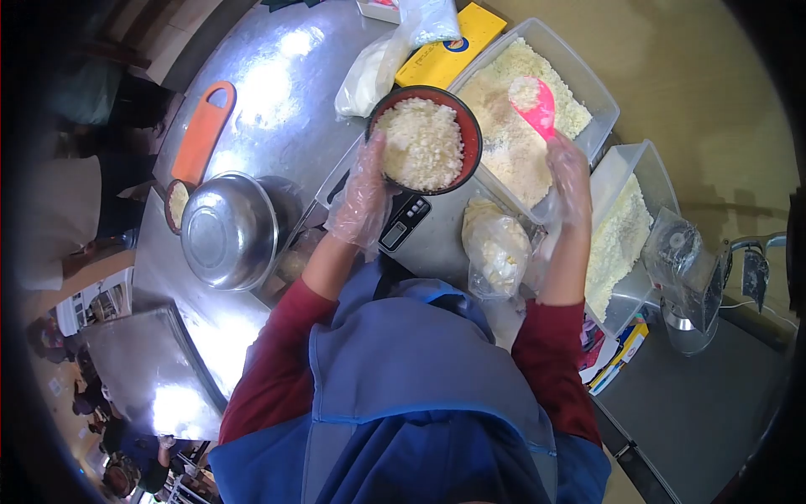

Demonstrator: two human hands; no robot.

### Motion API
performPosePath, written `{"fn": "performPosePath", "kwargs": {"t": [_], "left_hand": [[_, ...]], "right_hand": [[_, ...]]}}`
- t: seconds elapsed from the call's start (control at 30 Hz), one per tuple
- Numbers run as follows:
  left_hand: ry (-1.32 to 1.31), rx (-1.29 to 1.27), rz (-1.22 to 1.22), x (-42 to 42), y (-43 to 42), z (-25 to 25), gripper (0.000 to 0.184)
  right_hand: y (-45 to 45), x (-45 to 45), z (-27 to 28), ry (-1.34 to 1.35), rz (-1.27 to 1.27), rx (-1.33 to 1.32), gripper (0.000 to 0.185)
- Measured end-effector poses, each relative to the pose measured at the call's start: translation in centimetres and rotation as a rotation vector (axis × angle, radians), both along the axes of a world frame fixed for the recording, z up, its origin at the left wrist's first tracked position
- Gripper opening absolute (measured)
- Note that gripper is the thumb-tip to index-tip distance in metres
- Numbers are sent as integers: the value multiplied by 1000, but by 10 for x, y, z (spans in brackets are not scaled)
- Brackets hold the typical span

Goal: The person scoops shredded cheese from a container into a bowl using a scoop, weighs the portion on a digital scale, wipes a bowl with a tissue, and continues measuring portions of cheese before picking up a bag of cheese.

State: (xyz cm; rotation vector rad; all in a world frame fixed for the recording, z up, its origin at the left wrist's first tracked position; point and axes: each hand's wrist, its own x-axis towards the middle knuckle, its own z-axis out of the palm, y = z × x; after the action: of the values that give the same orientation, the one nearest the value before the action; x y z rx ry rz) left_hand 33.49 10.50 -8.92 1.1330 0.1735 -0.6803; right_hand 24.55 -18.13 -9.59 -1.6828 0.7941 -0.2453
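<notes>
Bowl (471, 139) of white grains sits just above the center of the frame, its near-left edge gripped in my gloved left hand (361, 197) — the black scale (403, 223) shows right below it. At the upper right, I see my gloved right hand (568, 176) closed around the handle of a pink spoon (540, 111), its head loaded with white grains over the clear tub (606, 113). A yellow box (445, 46) lies near the bowl, toward the top — and the steel bench (273, 126) spans the upper left.
</notes>
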Motion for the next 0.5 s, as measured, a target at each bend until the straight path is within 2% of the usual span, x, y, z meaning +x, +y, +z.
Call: {"fn": "performPosePath", "kwargs": {"t": [0.07,0.17,0.23,0.27,0.33,0.37,0.43,0.5], "left_hand": [[-15,-39,-13,-4,-7,3,57],[14,18,-34,-10,-13,1,59],[-15,25,-76,-16,-14,11,61],[-14,26,-74,-20,-15,16,61],[-28,54,-14,-26,-14,23,61],[-26,56,-7,-27,-11,19,61],[-137,-20,8,-28,-3,8,61],[-141,-43,31,-31,6,7,60]], "right_hand": [[15,-15,36,-4,1,-93,38],[66,-32,88,142,33,-204,37],[93,-39,99,12,93,-668,37],[98,-41,95,13,95,-667,37],[105,-46,83,6,256,-1134,45],[111,-47,88,71,280,-1129,50],[113,-48,101,51,292,-1114,48],[116,-50,105,30,303,-1102,46]]}}
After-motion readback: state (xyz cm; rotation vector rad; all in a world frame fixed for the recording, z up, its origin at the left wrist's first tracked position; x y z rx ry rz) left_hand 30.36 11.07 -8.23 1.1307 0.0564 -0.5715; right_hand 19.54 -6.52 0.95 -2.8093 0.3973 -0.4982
